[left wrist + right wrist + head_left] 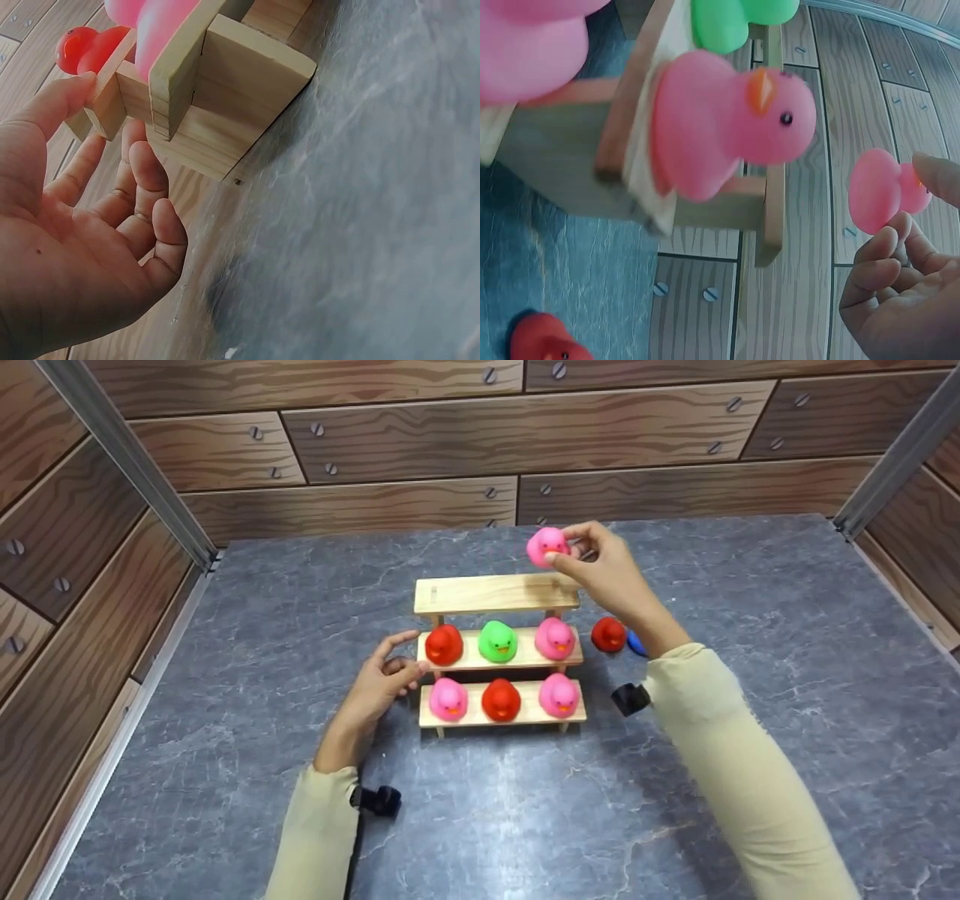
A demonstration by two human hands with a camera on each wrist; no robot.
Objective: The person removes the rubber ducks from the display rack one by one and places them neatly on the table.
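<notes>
My right hand point(611, 574) pinches a pink rubber duck point(546, 547) between thumb and fingers, above the right end of the top step. In the right wrist view the same pink duck point(876, 191) sits at the fingertips. My left hand point(375, 690) grips the left end of the three-tier wooden stand point(480, 595) at the middle step. Thumb and forefinger straddle that board's end in the left wrist view, the other fingers loosely curled. Red point(444, 645), green point(498, 642) and pink point(555, 639) ducks line the middle step. Pink point(448, 700), red point(501, 700) and pink point(559, 696) fill the bottom one.
Right of the stand, another red duck point(608, 634) rests on the grey marbled tabletop point(480, 825). A blue object point(637, 643) shows partly behind my right wrist. Wood-patterned panels point(450, 442) enclose the back and sides.
</notes>
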